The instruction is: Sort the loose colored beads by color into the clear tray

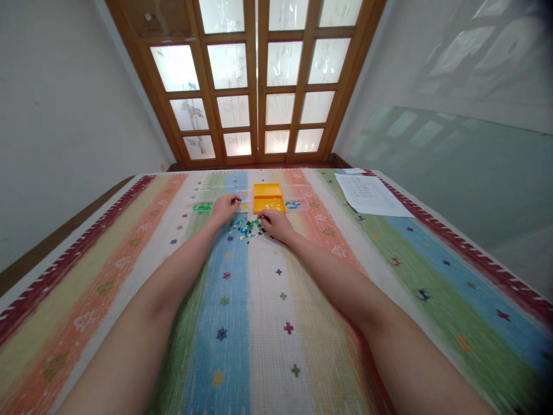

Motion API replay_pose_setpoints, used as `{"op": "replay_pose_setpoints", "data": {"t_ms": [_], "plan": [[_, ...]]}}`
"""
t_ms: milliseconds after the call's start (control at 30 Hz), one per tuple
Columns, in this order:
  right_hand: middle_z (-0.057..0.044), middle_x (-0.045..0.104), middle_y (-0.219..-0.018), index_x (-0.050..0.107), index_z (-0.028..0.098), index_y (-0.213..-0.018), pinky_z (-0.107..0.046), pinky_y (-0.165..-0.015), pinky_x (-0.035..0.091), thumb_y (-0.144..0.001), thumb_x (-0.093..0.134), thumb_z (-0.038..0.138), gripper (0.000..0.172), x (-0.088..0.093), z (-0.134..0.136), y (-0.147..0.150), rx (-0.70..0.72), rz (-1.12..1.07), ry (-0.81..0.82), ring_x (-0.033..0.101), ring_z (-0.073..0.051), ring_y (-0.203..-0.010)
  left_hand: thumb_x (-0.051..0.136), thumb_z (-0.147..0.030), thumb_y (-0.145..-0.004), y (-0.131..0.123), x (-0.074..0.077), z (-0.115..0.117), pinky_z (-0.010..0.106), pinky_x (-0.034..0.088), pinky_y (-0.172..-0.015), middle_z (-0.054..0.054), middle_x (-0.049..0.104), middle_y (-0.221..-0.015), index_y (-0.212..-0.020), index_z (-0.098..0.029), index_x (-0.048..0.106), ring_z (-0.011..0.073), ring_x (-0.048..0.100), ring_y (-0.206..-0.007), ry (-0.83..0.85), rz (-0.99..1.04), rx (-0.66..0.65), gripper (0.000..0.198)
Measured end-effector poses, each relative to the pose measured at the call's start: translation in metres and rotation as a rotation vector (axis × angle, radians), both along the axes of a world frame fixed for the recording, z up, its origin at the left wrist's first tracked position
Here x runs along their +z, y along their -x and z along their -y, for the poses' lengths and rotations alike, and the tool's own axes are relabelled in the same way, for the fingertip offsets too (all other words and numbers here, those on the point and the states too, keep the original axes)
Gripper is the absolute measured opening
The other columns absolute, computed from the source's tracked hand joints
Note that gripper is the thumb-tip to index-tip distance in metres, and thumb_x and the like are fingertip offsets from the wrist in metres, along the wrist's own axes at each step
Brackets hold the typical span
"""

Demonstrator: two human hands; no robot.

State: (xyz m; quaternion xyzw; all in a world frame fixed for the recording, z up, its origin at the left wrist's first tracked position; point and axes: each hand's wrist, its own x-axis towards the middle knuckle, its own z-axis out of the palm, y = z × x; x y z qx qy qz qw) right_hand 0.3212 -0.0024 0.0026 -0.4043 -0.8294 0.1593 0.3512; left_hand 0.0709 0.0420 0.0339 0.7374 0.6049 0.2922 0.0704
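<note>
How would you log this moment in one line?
left hand: at clear tray, beside yellow pieces, grip unclear | right hand: at right edge of mixed pile, grip unclear | orange box: open, white pieces inside

The bare left arm [173,288] stretches over the tabletop [270,311] toward its far edge, slanting inward; the left hand [224,208] points rightward, fingers bent, tips close together. The right arm [341,279], also bare, slants in oppositely. The right hand [279,225] is slightly farther from that edge, fingers curled leftward. Any grip is too small to tell.
</note>
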Motion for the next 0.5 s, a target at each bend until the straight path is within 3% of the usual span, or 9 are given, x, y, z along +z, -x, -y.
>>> {"op": "replay_pose_setpoints", "data": {"t_ms": [267,500], "plan": [[-0.005,0.078,-0.102,0.076,0.021,-0.102,-0.03,-0.087,0.048,-0.095,0.059,0.016,0.019,0.001,0.001,0.0,-0.005,0.004,0.007,0.069,-0.02,-0.095,0.057,-0.029,-0.095,0.015,-0.006,0.03,0.033,0.05,-0.089,0.008,0.077,-0.104,-0.106,-0.019,0.079,0.0217,0.066,-0.092,0.004,-0.012,-0.145,0.027],[-0.005,0.078,-0.101,0.077,0.022,-0.102,-0.03,-0.084,0.047,-0.095,0.059,0.018,0.02,0.0,0.001,0.0,-0.016,0.012,0.002,0.069,-0.02,-0.093,0.059,-0.027,-0.09,0.039,-0.004,0.046,0.034,0.052,-0.094,0.006,0.076,-0.107,-0.105,-0.023,0.079,0.023,0.068,-0.098,0.128,-0.158,-0.307,0.025]]}}
